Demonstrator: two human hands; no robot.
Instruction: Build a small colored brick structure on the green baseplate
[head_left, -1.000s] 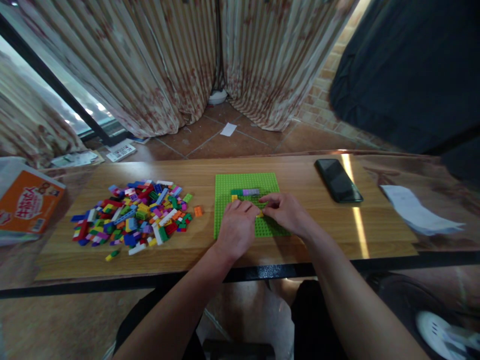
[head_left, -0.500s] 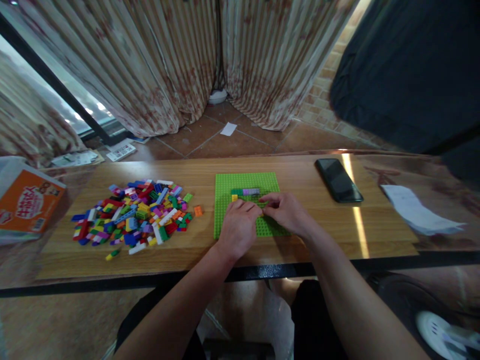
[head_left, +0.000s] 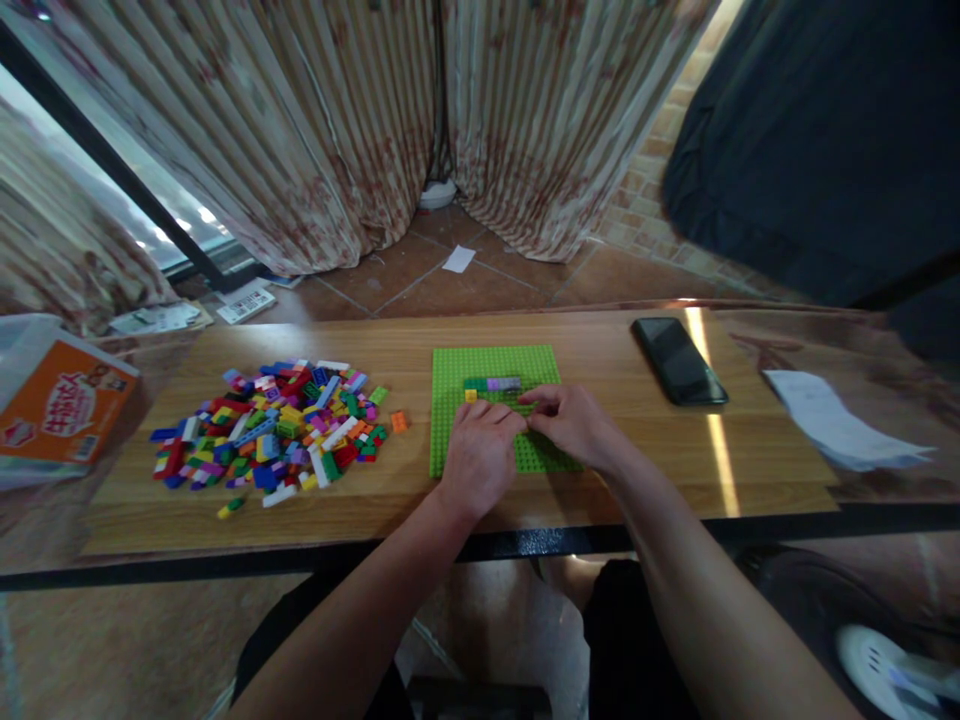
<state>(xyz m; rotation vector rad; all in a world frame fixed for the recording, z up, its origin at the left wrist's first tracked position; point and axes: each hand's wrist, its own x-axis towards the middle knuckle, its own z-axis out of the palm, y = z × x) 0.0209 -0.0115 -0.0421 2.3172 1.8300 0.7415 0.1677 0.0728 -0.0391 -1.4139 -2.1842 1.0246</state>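
A green studded baseplate (head_left: 492, 360) lies on the wooden table. On it is a short row of bricks, with a dark green brick (head_left: 475, 384) at the left and a light purple brick (head_left: 501, 384) beside it. A yellow brick (head_left: 471, 396) sits just in front of the row's left end. My left hand (head_left: 484, 447) lies over the plate, fingers bent together toward the right. My right hand (head_left: 566, 420) meets it there, thumb and fingers pinched. What either hand grips is hidden by the fingers.
A heap of mixed bricks (head_left: 277, 425) spreads over the table's left part, with an orange brick (head_left: 399, 421) between heap and plate. A black phone (head_left: 679, 360) and white papers (head_left: 840, 420) lie to the right. An orange-labelled tub (head_left: 67, 405) stands far left.
The hands keep nearly the same pose over the plate. The whole view has shifted very slightly; no brick has visibly moved.
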